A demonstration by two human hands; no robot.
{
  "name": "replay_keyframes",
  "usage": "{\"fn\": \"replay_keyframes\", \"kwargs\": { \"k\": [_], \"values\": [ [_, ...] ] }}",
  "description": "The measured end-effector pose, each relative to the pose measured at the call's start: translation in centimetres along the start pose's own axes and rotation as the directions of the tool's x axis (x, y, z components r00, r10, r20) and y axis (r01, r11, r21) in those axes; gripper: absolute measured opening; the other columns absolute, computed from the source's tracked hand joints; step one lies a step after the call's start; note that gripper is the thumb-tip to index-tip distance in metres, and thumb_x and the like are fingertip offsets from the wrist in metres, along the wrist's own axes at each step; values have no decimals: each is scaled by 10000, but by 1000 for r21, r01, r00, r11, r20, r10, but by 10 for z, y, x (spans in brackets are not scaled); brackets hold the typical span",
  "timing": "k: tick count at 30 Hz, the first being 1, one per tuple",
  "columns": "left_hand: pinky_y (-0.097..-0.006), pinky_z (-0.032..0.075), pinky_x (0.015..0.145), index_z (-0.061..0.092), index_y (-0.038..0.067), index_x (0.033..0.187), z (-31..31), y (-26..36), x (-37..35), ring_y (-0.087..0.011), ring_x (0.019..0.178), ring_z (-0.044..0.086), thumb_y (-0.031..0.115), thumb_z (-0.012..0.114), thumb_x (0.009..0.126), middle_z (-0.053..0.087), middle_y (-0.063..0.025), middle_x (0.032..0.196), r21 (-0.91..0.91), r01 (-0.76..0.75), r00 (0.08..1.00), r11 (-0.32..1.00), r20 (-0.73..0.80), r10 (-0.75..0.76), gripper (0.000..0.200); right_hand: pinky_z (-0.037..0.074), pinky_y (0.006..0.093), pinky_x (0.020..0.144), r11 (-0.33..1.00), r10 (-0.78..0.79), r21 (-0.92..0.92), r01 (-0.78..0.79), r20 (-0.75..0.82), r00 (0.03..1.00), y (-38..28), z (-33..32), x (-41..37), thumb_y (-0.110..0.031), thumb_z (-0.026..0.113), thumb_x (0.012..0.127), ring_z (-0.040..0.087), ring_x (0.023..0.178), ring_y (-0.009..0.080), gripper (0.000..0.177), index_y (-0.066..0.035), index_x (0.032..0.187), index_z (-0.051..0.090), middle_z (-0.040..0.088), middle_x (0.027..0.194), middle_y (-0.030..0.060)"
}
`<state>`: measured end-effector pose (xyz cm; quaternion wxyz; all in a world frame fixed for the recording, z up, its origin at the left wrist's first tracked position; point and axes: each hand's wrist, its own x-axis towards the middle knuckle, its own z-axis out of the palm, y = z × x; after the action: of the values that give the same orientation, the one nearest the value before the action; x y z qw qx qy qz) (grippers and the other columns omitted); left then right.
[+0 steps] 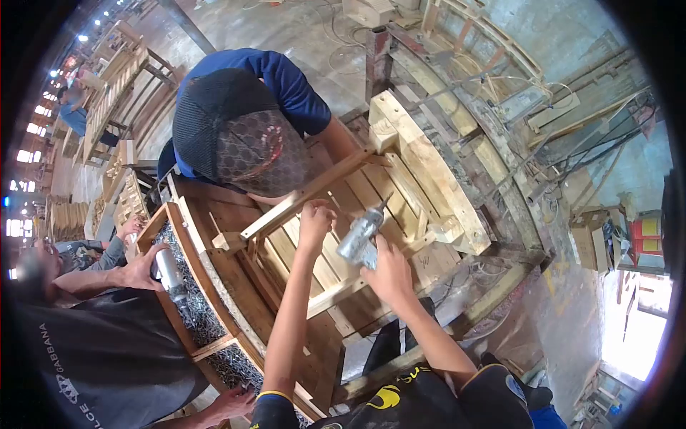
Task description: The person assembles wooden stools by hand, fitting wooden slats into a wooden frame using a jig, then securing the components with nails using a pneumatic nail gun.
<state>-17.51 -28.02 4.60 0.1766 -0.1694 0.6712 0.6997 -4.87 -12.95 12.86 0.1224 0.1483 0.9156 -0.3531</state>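
My right hand [390,273] is wrapped around a silver power screwdriver [359,239], its thin bit pointing up and away over the wooden frame. My left hand [316,223] is curled closed beside a wooden rail [304,194]; whatever its fingers pinch, if anything, is too small to make out. Under both hands lies a slatted wooden assembly [348,259] of pale boards. A thick, slightly curved wooden piece [436,171] with holes forms its right end.
Opposite me a person in a dark cap [232,132] leans over the work. To the left, another person's hand [141,272] holds a second silver driver [170,273] above a wooden tray [216,345] of screws. A metal and wood bench frame [493,154] curves along the right.
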Motion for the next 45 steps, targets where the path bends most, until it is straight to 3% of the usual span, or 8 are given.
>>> {"fn": "replay_keyframes", "kwargs": {
  "k": [10, 16, 22, 26, 30, 40, 43, 45],
  "values": [
    [-245, 410, 496, 681, -15, 799, 74, -7, 23, -93, 562, 543, 206, 669, 899, 649, -54, 688, 254, 73, 737, 964, 637, -224, 243, 511, 470, 885, 997, -58, -43, 66, 179, 982, 30, -4, -63, -222, 767, 690, 595, 1033, 471, 755, -3, 1342, 455, 539, 1194, 353],
    [-342, 483, 587, 713, -26, 754, 97, -21, 31, -158, 605, 621, 307, 683, 871, 646, -97, 618, 585, -527, 709, 616, 703, -60, 354, 530, 469, 825, 995, -11, -92, 32, 221, 975, 30, -2, -61, -212, 751, 719, 626, 963, 440, 736, -5, 1353, 441, 565, 1157, 296],
    [-374, 490, 638, 725, 14, 804, 107, -33, 39, -235, 623, 641, 303, 658, 879, 676, -122, 678, 609, -345, 654, 714, 702, -282, 306, 537, 471, 772, 990, 69, -136, -41, 215, 974, 28, 7, -53, -214, 752, 752, 638, 920, 421, 727, 9, 1355, 414, 568, 1083, 245],
    [-414, 491, 661, 695, -10, 812, 117, -26, 17, -316, 664, 647, 254, 621, 875, 655, -209, 725, 548, -433, 723, 716, 685, -88, 282, 532, 475, 770, 984, 137, -135, -113, 191, 972, 18, 12, -45, -229, 753, 782, 623, 926, 440, 722, 34, 1346, 387, 536, 1089, 260],
    [-470, 483, 680, 645, -23, 806, 137, -60, 16, -446, 776, 603, 164, 568, 827, 617, -261, 802, 475, -633, 631, 612, 774, 52, 203, 532, 489, 756, 988, 143, -77, -137, 71, 987, 9, 24, -39, -196, 733, 811, 617, 894, 474, 683, 101, 1291, 348, 457, 1159, 301],
    [-471, 478, 670, 619, -29, 815, 141, -80, 26, -451, 748, 582, 154, 569, 838, 604, -264, 806, 321, -730, 544, 604, 808, 227, 191, 540, 498, 757, 981, 147, -117, -151, -48, 988, 7, 33, -28, -138, 727, 798, 622, 845, 480, 561, 94, 1178, 387, 409, 1148, 284],
    [-458, 485, 663, 631, -39, 874, 116, -46, 5, -395, 698, 628, 154, 576, 846, 627, -246, 766, 346, -718, 610, 604, 731, 307, 202, 540, 500, 757, 979, 156, -116, -165, -81, 984, 11, 35, -20, -122, 729, 786, 624, 842, 479, 536, 91, 1148, 396, 407, 1144, 280],
    [-402, 484, 648, 638, -46, 908, 73, -29, -18, -246, 692, 648, 163, 567, 860, 655, -150, 743, 303, -531, 785, 792, 527, 325, 226, 540, 501, 756, 975, 176, -125, -185, -81, 981, 9, 40, -16, -113, 728, 780, 626, 842, 479, 533, 92, 1143, 395, 407, 1144, 279]
  ]
}}
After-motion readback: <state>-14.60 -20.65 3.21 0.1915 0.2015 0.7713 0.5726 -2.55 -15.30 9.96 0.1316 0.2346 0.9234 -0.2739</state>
